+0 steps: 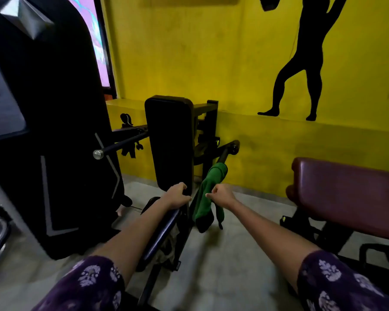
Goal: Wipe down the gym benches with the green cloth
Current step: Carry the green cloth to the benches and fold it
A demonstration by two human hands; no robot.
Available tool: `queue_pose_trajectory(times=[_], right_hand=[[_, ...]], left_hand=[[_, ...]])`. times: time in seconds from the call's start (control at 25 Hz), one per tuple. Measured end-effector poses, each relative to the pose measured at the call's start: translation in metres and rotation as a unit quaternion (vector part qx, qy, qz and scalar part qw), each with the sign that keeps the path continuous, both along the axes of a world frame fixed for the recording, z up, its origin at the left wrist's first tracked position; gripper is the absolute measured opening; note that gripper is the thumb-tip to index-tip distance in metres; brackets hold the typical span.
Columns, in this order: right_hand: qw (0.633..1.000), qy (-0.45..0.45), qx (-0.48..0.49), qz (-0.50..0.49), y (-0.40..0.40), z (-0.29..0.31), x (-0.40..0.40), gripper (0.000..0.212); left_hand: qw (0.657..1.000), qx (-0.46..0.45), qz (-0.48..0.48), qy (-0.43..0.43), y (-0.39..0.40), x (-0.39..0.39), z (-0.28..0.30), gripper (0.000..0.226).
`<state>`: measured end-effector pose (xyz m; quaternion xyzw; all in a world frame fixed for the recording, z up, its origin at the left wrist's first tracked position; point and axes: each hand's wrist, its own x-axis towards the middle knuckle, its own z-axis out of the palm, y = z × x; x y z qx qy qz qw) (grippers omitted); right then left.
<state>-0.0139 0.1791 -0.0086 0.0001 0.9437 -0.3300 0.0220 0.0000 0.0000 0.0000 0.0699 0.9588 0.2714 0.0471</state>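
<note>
My left hand (176, 195) grips the lower edge of the black back pad (169, 142), fingers curled over its rim, forearm lying along the dark padded seat (161, 234) below. The pad stands nearly upright on its black frame (208, 122), close to the yellow wall (211, 52).

My right hand (220, 195) is curled, thumb and fingers pinching an edge of the green cloth (206, 198). The cloth is draped over a slanted black bar (225, 153) just right of the back pad; it hangs down in folds, its lower end dark and near the floor (222, 254). A thin strip of it dangles on the right side, below my wrist. The cloth lies beside the pad; I cannot tell whether it touches the pad.

Both sleeves (337, 281) are purple with a pale floral print.

To the left stands a large black machine housing (61, 153) with grey chevron stripes and a chrome-capped rod (121, 144) projecting from it. To the right, well apart from my hands, is a maroon padded bench (350, 194) on a black base. A black figure silhouette (301, 63) is painted on the wall above a yellow ledge. A bright framed panel (99, 41) shows at upper left; its content is too blurred to read.
</note>
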Motion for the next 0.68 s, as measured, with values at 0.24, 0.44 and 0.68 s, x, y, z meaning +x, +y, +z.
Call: queue_pose_trajectory(times=[0.24,0.44,0.68], right_hand=[[0.971,-0.065,-0.144,-0.178,-0.030,-0.038,-0.053,0.036],[0.966,-0.015,-0.195,-0.166,-0.022,-0.041,-0.072,0.035],[0.963,0.118,-0.179,-0.164,0.022,-0.005,-0.036,0.028]], left_hand=[[0.999,-0.020,0.003,-0.039,-0.013,-0.053,-0.028,0.054],[0.999,-0.018,0.006,-0.029,-0.014,-0.083,-0.020,0.054],[0.999,-0.020,-0.037,-0.001,0.029,-0.077,0.001,0.046]])
